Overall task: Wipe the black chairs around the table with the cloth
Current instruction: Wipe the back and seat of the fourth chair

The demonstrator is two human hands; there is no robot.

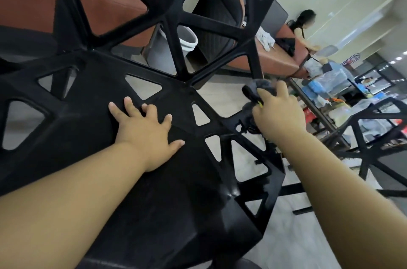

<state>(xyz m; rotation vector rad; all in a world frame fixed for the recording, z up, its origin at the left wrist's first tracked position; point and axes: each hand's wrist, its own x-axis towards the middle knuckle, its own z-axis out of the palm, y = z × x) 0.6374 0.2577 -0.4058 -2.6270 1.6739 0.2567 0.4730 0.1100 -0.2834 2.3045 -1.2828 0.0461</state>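
- The left hand [146, 131] lies palm down, fingers spread and straight, thumb stretched out to the right.
- It is pressed flat on a surface, with the wrist nearly straight.
- The left forearm is bare and runs from the lower left corner up toward the middle of the view.
- The right hand [278, 112] is curled into a closed grip, knuckles up, fingers wrapped over something held in it.
- Its thumb points up and to the left along the grip.
- The right forearm is bare too, and comes in from the lower right edge, reaching farther forward than the left.
- The two hands are well apart.
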